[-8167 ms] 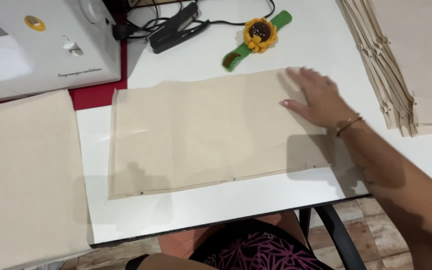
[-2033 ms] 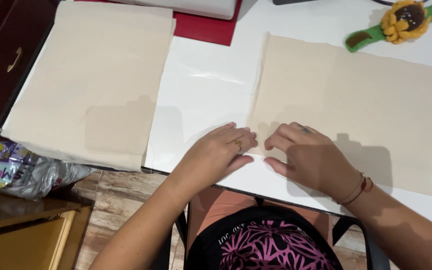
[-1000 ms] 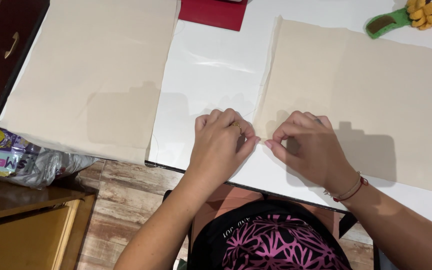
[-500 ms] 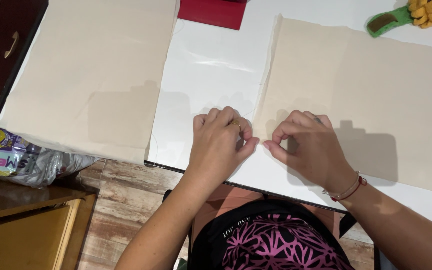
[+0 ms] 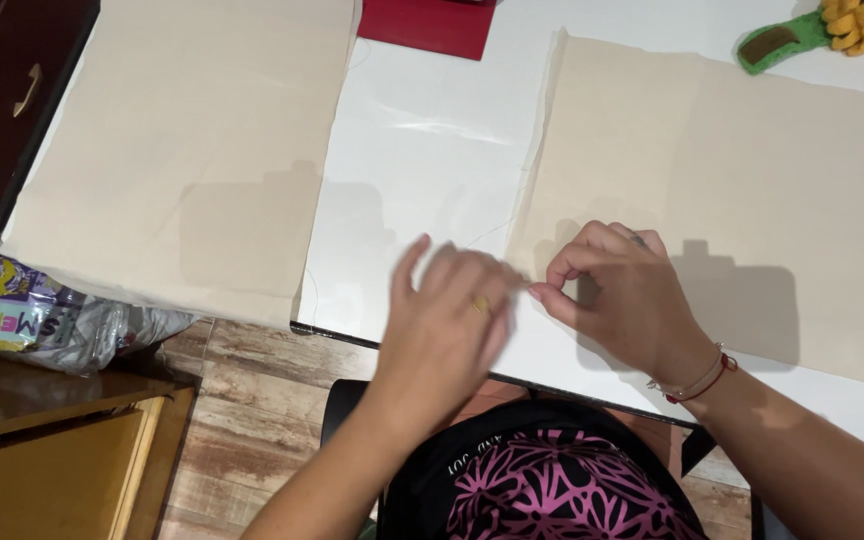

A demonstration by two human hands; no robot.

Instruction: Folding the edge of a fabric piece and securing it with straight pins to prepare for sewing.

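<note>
Cloth (image 5: 712, 190) was pinched at its near-left corner by the right hand (image 5: 617, 295); the blurred left hand (image 5: 447, 320) was spread just beside it.

Two beige cloth pieces, one under the hands (image 5: 752, 200), one off to their left (image 5: 182, 150), one green wrist pincushion with a yellow flower (image 5: 832, 28) beyond the right hand, one red mat (image 5: 427, 25), one crumpled printed bag (image 5: 42, 320) far left
</note>
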